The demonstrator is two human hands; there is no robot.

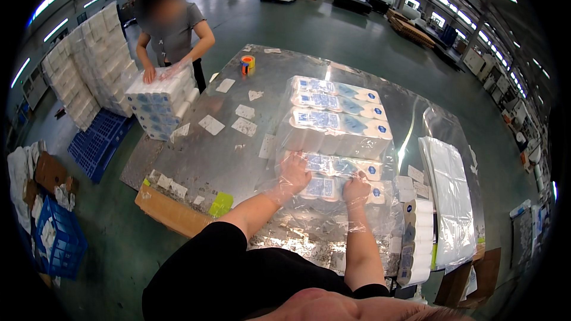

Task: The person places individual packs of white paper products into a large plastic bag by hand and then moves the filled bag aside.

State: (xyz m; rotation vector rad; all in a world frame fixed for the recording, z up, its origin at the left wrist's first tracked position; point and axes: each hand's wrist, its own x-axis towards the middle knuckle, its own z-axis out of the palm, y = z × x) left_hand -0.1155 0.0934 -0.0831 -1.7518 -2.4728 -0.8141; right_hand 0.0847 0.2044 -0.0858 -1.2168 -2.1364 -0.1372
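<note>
Packs of toilet rolls (339, 123), white with blue printing, lie in rows on the metal table, inside a large clear plastic bag (333, 217). The bag's loose near part spreads toward me, over or around my forearms. My left hand (293, 173) lies against the left ends of the two nearest packs, fingers stretched out. On the nearest pack (321, 188), toward its right end, rests my right hand (357, 190) with its fingers curled in. Whether those fingers pinch film or the pack is hidden. A narrow gap separates these two packs from the farther rows.
Flat plastic bags (449, 202) are stacked at the right, beside a white roll pack (416, 241). Tape rolls (248, 63) and paper scraps lie on the table (220, 154). A co-worker (172, 30) handles a bagged bundle (157, 104) at the far left, near a blue pallet (98, 145).
</note>
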